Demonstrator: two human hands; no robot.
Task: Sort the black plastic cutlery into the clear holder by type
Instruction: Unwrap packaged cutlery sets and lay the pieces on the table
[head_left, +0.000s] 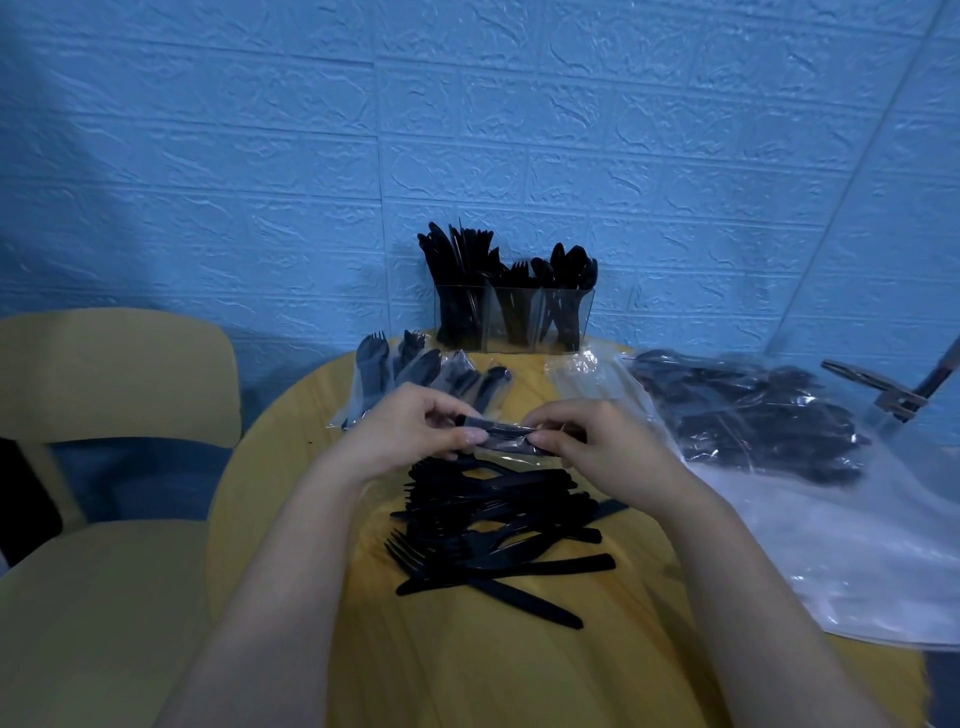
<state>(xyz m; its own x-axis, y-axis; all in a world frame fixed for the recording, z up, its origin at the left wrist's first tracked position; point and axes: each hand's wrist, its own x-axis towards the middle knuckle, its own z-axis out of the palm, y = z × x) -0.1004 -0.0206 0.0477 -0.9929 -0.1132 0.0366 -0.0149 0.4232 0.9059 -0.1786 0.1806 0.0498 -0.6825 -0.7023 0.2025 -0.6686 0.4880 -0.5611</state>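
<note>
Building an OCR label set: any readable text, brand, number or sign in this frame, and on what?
None readable.
Clear holder: no label or print shows.
Wrapped cutlery piece pinched between the left hand and right hand: wrapper looks plain.
Plastic bags and loose cutlery pile: no marks visible.
Blue wall: embossed texture only.

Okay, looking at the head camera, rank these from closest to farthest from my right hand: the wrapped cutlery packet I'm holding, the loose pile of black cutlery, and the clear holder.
1. Wrapped cutlery packet: pinched by the right hand, shared with the left.
2. Loose cutlery pile: on the table just below the hand.
3. Clear holder: at the table's far edge, by the wall.
</note>
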